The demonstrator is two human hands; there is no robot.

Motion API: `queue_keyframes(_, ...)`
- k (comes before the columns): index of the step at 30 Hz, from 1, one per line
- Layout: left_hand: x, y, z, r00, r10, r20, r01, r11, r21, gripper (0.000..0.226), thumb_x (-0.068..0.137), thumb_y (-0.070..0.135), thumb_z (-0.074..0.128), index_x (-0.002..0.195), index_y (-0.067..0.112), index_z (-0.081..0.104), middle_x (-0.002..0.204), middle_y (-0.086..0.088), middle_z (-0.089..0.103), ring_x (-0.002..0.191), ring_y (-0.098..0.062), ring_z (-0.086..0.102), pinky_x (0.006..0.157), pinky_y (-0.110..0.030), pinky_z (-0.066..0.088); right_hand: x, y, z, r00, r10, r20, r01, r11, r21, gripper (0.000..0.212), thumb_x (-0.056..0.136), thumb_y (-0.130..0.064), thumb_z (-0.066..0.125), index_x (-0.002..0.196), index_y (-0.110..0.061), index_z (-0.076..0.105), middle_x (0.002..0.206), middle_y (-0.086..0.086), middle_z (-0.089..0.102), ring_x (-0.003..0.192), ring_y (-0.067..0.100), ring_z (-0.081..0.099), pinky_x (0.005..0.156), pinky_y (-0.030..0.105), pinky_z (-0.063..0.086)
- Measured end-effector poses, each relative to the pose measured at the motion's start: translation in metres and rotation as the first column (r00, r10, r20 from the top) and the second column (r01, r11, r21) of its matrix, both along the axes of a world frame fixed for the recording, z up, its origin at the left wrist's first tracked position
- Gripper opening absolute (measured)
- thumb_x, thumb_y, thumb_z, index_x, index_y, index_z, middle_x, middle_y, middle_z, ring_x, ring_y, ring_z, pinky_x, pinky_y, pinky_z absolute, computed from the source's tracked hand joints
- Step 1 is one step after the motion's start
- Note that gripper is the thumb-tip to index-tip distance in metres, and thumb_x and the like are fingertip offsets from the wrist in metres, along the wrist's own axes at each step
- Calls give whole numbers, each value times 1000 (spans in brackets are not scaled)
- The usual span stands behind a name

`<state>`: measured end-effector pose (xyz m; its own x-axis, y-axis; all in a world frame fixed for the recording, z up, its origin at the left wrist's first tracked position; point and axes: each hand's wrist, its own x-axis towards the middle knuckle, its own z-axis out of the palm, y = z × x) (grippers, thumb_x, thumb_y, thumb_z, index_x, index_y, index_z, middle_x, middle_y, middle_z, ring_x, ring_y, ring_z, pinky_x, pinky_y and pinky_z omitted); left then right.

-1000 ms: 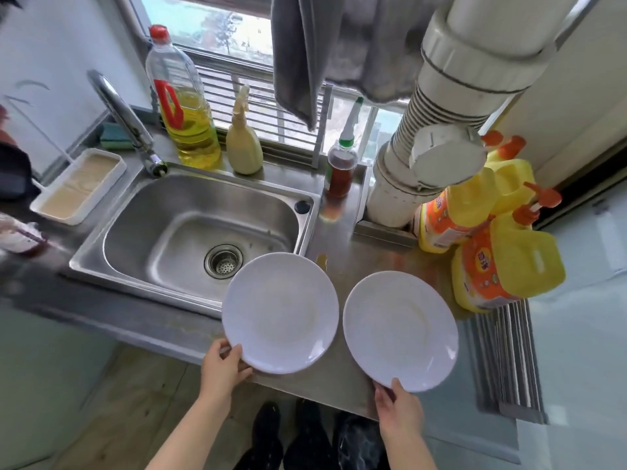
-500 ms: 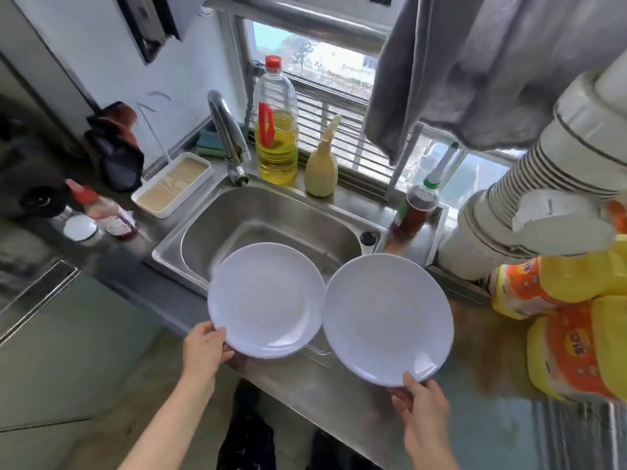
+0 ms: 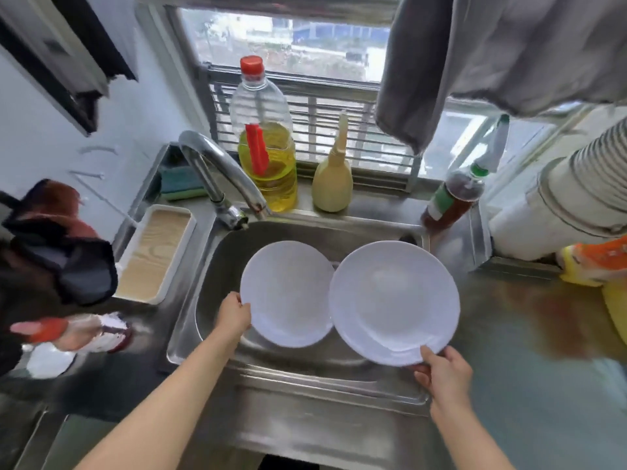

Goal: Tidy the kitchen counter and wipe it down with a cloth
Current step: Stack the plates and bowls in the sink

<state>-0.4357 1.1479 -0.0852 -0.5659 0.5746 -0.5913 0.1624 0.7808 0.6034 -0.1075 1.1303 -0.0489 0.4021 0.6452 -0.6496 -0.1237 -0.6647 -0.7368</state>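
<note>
Left hand (image 3: 234,313) clamped on left white plate (image 3: 288,293), right hand (image 3: 444,371) on right white plate (image 3: 393,300); both over steel sink (image 3: 217,266); rims overlapping.

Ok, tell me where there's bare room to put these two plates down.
The sink basin under both plates looks bare. The counter right of the sink, before the yellow jugs, is open steel. Crowded: the back ledge with the oil bottle and squeeze bottle, and the left side with the tray and clutter.
</note>
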Motion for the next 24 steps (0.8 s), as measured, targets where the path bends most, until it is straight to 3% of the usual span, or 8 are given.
queue_keyframes(5, -26, 19, -85, 974, -216, 68, 223, 969, -111, 7, 84, 9, 49, 87, 15, 52, 96, -21, 63, 89, -39, 62, 82, -53, 53, -18, -6, -21, 997, -76, 30, 77, 995, -55, 16, 88, 1, 55, 75, -9, 56, 79, 15, 58, 60, 25, 51, 37, 17, 44)
queue_keyframes(8, -21, 23, -94, 957, -233, 170, 255, 959, -122, 11, 89, 5, 51, 82, 13, 51, 93, -21, 60, 85, -33, 60, 84, -54, 52, -19, -7, -28, 998, -62, 18, 63, 995, -79, 12, 89, 0, 56, 81, -8, 59, 78, 13, 63, 59, 23, 56, 39, 18, 46)
queue_keyframes(11, -14, 25, -93, 950, -206, 233, 235, 967, -101, 22, 91, -4, 48, 76, 12, 49, 83, -17, 54, 67, -25, 52, 61, -29, 51, -16, -4, -33, 999, -5, 42, 9, 997, -79, 7, 88, -1, 57, 84, -5, 60, 74, 13, 64, 52, 18, 57, 41, 19, 47)
queue_keyframes(13, -18, 23, -107, 949, -219, 228, 244, 966, -87, 11, 91, -3, 49, 85, 5, 52, 80, -16, 55, 61, -21, 49, 44, -18, 44, -15, 0, -34, 998, 41, 44, -37, 997, -74, 6, 88, 1, 57, 85, -3, 60, 71, 12, 63, 53, 19, 55, 41, 18, 47)
queue_keyframes(18, -26, 13, -132, 954, -212, 213, 239, 965, -108, 23, 92, 2, 50, 113, -7, 52, 74, -12, 56, 58, -23, 49, 40, -16, 42, -23, 7, -31, 992, 111, 57, -108, 993, -54, 9, 88, 2, 55, 84, -3, 60, 63, 7, 61, 50, 16, 50, 41, 18, 45)
queue_keyframes(19, -25, 11, -128, 951, -211, 227, 241, 964, -111, 25, 92, 4, 52, 115, -5, 51, 81, -14, 58, 63, -26, 52, 43, -15, 44, -24, 8, -30, 990, 127, 63, -124, 991, -51, 10, 88, 2, 55, 82, -4, 60, 61, 6, 61, 49, 15, 51, 41, 18, 45)
queue_keyframes(22, -24, 8, -114, 946, -253, 201, 272, 960, -71, 44, 86, 10, 64, 124, -2, 47, 112, -18, 55, 99, -33, 56, 80, -31, 48, -31, 9, -26, 984, 163, 73, -161, 986, -43, 15, 88, 2, 55, 76, -6, 57, 54, 0, 61, 46, 11, 53, 40, 18, 43)
queue_keyframes(24, -27, 10, -91, 934, -309, 182, 318, 948, -22, 47, 83, 12, 67, 124, -1, 48, 114, -16, 53, 105, -33, 55, 84, -33, 43, -39, 13, -23, 978, 196, 66, -193, 980, -42, 16, 88, 2, 55, 76, -8, 56, 52, -4, 61, 44, 9, 53, 40, 18, 43)
